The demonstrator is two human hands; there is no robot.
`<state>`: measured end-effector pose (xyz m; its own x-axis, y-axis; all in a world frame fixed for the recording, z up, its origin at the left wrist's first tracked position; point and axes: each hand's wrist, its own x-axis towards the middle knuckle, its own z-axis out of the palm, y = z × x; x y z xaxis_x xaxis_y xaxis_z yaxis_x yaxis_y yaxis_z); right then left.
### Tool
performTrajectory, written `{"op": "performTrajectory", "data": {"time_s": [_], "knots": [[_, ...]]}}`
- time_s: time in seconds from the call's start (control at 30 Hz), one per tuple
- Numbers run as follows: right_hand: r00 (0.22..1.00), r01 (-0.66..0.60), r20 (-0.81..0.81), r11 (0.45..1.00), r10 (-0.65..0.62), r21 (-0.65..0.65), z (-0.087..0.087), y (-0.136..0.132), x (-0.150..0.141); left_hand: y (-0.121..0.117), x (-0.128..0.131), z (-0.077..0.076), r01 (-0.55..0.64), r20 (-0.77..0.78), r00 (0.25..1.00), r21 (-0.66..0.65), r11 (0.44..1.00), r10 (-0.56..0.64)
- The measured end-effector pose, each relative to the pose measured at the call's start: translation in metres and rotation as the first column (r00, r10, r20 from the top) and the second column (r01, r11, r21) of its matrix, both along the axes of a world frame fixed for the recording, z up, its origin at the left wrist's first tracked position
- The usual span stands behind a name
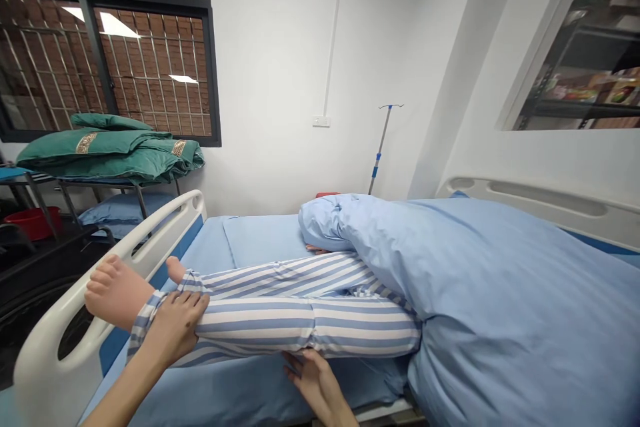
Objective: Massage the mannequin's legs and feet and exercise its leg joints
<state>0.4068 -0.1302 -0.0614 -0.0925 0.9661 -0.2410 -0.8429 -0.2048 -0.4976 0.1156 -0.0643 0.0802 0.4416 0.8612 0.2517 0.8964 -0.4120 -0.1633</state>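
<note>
A leg in blue-and-white striped pyjama trousers (260, 317) lies along the bed, its bare, smooth, manikin-like foot (117, 290) pointing left at the footboard. My left hand (180, 323) is closed over the ankle and trouser cuff from above. At the knee, my right hand (317, 380) holds the near leg from below, with some fingers hidden beneath it. Behind this leg lies the second striped leg (295, 273), its foot (175, 269) partly hidden. A light blue quilt (480, 273) covers the body above the thighs.
The white footboard (35, 363) rises at the left and the headboard (545, 197) at the right. A drip pole (380, 150) stands by the wall. Green folded bedding (115, 150) lies under the window, with a red basin (35, 221) lower left.
</note>
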Motion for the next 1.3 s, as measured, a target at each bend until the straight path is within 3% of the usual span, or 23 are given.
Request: {"op": "performTrajectory", "data": {"time_s": [0.2,0.43,0.63,0.73,0.83,1.1,1.3], "knots": [[0.999,0.041,-0.005,0.992,-0.041,0.119,0.039,-0.011,0.019,0.006,0.009,-0.02,0.003,0.139,0.99,-0.046,0.999,0.003],[0.998,0.039,0.03,0.97,-0.047,0.24,0.081,-0.011,0.042,0.021,0.044,-0.07,-0.036,0.332,0.941,-0.097,0.995,0.066],[0.989,0.004,0.14,0.968,-0.04,0.25,0.083,-0.008,0.046,0.021,0.072,-0.128,-0.035,0.481,0.864,-0.234,0.972,0.147],[0.982,-0.021,0.187,0.97,-0.025,0.241,0.08,-0.008,0.046,0.02,0.078,-0.146,-0.056,0.503,0.847,-0.241,0.969,0.174],[0.978,-0.009,0.205,0.975,-0.038,0.224,0.08,-0.007,0.045,0.02,0.078,-0.151,-0.062,0.512,0.84,-0.238,0.969,0.18],[0.976,0.055,0.195,0.98,-0.093,0.192,0.086,-0.009,0.039,0.024,0.063,-0.141,0.024,0.474,0.875,-0.255,0.967,0.103],[0.985,0.118,0.106,0.982,-0.134,0.148,0.056,-0.011,0.021,0.032,0.012,-0.135,0.073,0.387,0.921,-0.075,0.995,-0.039]]}}
